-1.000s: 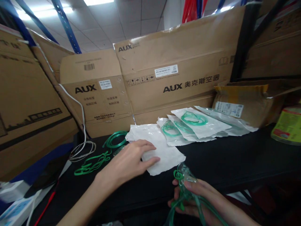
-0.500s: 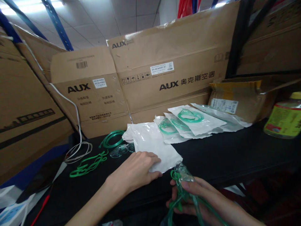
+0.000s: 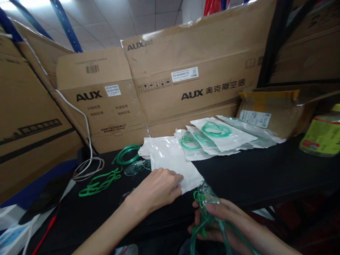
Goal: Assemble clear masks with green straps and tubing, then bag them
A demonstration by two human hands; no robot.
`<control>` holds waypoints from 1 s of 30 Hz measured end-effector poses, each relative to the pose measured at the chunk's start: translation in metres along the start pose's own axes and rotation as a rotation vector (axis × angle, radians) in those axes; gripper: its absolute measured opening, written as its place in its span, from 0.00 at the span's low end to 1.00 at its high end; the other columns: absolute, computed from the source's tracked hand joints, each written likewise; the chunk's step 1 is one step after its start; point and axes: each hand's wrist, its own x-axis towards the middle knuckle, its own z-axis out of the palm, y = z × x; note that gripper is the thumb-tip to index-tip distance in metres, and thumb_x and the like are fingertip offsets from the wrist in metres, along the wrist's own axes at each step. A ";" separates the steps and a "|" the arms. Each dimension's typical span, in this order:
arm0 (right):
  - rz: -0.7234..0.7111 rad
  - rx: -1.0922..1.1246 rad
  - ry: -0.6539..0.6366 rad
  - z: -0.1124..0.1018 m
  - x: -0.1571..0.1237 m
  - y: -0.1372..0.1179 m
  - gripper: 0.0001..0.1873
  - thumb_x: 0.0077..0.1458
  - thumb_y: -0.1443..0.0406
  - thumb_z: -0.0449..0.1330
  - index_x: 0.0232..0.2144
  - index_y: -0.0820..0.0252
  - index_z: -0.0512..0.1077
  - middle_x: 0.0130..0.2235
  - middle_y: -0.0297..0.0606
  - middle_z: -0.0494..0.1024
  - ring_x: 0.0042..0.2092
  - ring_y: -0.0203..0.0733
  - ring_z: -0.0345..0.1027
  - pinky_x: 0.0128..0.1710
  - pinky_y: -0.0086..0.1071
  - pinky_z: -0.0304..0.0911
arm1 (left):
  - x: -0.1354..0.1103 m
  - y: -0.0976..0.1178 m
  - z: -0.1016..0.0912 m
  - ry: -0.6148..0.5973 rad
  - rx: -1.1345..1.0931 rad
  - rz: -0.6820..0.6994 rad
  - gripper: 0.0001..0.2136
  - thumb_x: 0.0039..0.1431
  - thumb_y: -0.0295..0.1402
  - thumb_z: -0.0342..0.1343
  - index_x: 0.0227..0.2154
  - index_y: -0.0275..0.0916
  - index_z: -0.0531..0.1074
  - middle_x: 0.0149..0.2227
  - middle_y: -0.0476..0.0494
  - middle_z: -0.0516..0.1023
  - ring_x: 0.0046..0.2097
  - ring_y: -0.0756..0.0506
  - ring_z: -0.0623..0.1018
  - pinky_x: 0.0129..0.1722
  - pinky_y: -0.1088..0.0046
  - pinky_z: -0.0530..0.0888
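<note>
My left hand (image 3: 155, 189) rests on the near edge of a white plastic pouch (image 3: 172, 159) on the black table (image 3: 265, 173), its fingers curled and pinching the pouch's corner. Below the table's front edge, my right hand (image 3: 220, 223) is closed around a clear oxygen mask with green tubing (image 3: 205, 205). The tubing hangs down past my wrist.
Sealed pouches with green tubing (image 3: 212, 136) overlap behind the white pouch. A loose clear mask (image 3: 135, 167), a green tubing coil (image 3: 126, 154) and a green strap (image 3: 99, 182) lie at the left. AUX cardboard boxes (image 3: 191, 78) wall the back. A yellow-green jar (image 3: 322, 132) stands right.
My left hand has slid back toward me along the white pouch and its fingers have curled onto the pouch's near corner. My right hand keeps its hold on the mask.
</note>
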 end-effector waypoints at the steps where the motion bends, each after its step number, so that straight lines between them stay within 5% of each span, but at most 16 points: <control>1: 0.001 -0.002 0.001 0.001 -0.001 -0.001 0.25 0.50 0.52 0.73 0.44 0.64 0.79 0.37 0.42 0.83 0.46 0.57 0.81 0.51 0.47 0.70 | -0.001 0.000 0.001 -0.017 0.033 -0.003 0.09 0.63 0.28 0.54 0.41 0.38 0.78 0.37 0.39 0.84 0.38 0.37 0.84 0.35 0.65 0.77; 10: -0.036 -0.036 -0.082 0.021 0.000 -0.008 0.20 0.53 0.54 0.72 0.41 0.62 0.79 0.40 0.43 0.83 0.47 0.54 0.80 0.52 0.46 0.70 | -0.013 -0.001 0.005 -0.017 0.135 -0.034 0.09 0.69 0.28 0.49 0.39 0.38 0.76 0.38 0.41 0.81 0.39 0.40 0.83 0.32 0.69 0.76; 19: -0.300 -0.001 0.039 0.039 0.027 -0.008 0.23 0.51 0.55 0.74 0.47 0.57 0.80 0.54 0.45 0.80 0.55 0.54 0.74 0.56 0.48 0.70 | -0.017 -0.001 0.001 0.183 0.038 -0.166 0.10 0.72 0.32 0.47 0.43 0.39 0.74 0.40 0.43 0.81 0.41 0.43 0.83 0.37 0.71 0.77; 26: -0.331 -0.024 0.063 0.031 0.032 0.003 0.24 0.53 0.55 0.72 0.51 0.55 0.78 0.56 0.43 0.79 0.56 0.52 0.73 0.58 0.47 0.69 | -0.014 -0.001 0.006 0.370 -0.033 -0.217 0.07 0.71 0.31 0.49 0.42 0.39 0.72 0.39 0.44 0.80 0.35 0.45 0.82 0.36 0.70 0.78; 30: -0.311 -0.049 0.038 0.032 0.036 0.007 0.27 0.52 0.55 0.73 0.53 0.56 0.77 0.56 0.43 0.78 0.57 0.53 0.71 0.55 0.47 0.71 | -0.010 0.000 0.007 0.382 -0.044 -0.155 0.11 0.71 0.30 0.48 0.50 0.41 0.73 0.43 0.43 0.80 0.38 0.45 0.83 0.37 0.70 0.79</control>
